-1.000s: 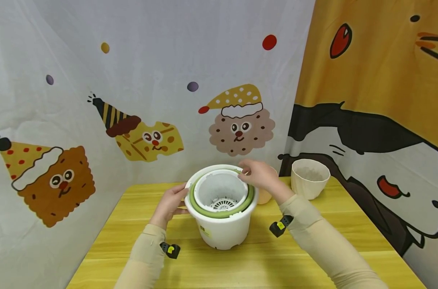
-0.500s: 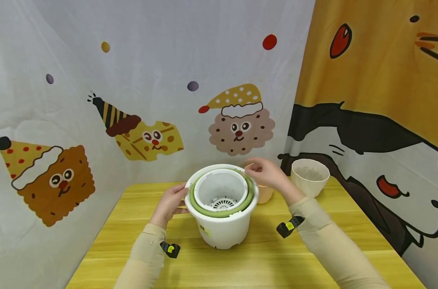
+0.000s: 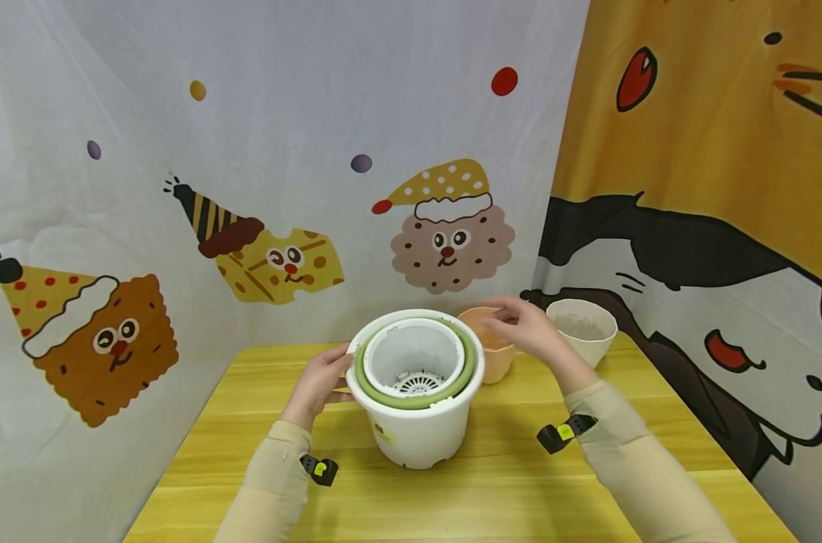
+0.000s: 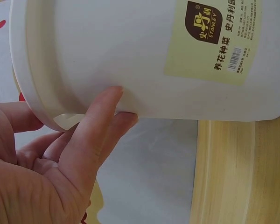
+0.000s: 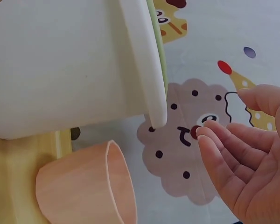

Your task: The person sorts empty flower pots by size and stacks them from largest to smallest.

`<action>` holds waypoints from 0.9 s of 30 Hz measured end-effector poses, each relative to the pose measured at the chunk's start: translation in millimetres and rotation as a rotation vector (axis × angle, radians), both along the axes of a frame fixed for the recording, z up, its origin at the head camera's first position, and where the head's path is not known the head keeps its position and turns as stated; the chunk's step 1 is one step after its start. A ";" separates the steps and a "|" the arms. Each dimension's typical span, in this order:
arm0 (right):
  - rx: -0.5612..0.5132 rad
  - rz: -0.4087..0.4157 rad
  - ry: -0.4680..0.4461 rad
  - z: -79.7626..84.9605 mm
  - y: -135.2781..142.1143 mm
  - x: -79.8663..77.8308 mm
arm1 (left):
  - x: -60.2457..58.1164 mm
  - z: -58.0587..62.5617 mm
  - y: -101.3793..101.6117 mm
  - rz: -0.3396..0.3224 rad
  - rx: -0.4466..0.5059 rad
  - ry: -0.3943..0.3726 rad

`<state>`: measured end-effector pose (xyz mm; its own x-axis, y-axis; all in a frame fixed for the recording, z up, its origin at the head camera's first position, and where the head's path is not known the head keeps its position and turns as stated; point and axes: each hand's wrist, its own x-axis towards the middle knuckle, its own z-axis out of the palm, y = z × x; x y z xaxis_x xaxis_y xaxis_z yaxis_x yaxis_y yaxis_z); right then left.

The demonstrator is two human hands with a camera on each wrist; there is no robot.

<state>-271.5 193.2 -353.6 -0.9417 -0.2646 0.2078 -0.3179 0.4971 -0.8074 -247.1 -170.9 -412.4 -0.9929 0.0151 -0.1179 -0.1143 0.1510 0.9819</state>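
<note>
The left hand (image 3: 316, 383) pinches the rim of the white flowerpot (image 3: 421, 443), short of the back edge of the table (image 3: 547, 483); the right hand (image 3: 525, 329), empty, fingers loosely bent, hovers near the peach flowerpot (image 3: 498, 366). A one-sided pull could tip the former; a stray knuckle, the latter.

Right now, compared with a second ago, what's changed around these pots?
The right hand has moved rightward, away from the nested pots, and is now near the peach pot, its fingers holding nothing; more of that pot shows. The left hand still grips the outer white pot's rim, and no pot has visibly moved.
</note>
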 end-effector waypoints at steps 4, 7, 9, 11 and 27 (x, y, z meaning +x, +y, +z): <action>-0.022 -0.004 -0.004 -4.1 8.5 0.8 | -0.7 -1.7 -0.5 0.005 -0.004 0.002; -0.028 -0.010 -0.001 -8.0 14.3 1.7 | -0.6 -2.0 -0.3 0.006 -0.004 0.004; -0.023 -0.020 0.001 -10.7 18.3 2.6 | -1.1 -2.3 -0.2 0.006 -0.003 0.003; -0.010 -0.029 0.007 -13.6 22.0 4.0 | -1.6 -2.3 0.2 0.011 0.002 -0.003; 0.058 -0.102 0.027 -42.0 47.7 5.7 | -2.5 -3.6 -1.1 0.010 -0.005 -0.004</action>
